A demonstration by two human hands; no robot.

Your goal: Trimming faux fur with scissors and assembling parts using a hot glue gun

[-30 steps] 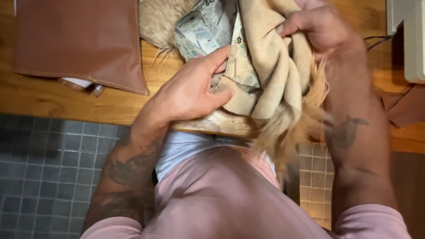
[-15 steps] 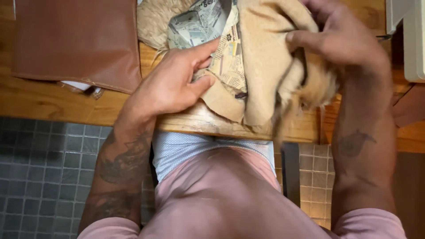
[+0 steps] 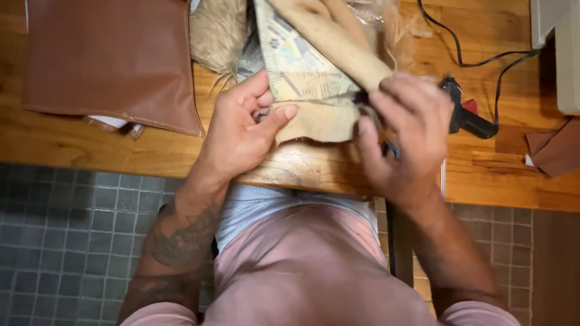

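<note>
Seen from above, at the near edge of a warm brown wooden desk (image 3: 90,142). Left hand (image 3: 241,130) at about 9 o'clock from the centre, thumb pressed flat on the near edge of a tan suede-like piece of hide backed with printed paper (image 3: 308,90), fingers curled against its left side: left grip clamped on the hide. Right hand (image 3: 402,136) at about 3 o'clock, blurred, fingers bunched at the right end of the same hide where a small dark object shows between them; cannot tell whether that grip is closed on anything. Pale fluffy fur (image 3: 217,36) at 11 o'clock, touching the hide's far-left side. Flat brown leather pouch (image 3: 109,60) at 10 o'clock, well apart from the hands. Black glue gun (image 3: 465,115) with its black cord (image 3: 483,60) just beside the right hand at 2 o'clock. Brown leather scrap (image 3: 556,151) at 3 o'clock by the desk's edge. Grey tiled floor (image 3: 66,241) at 7 o'clock.
</note>
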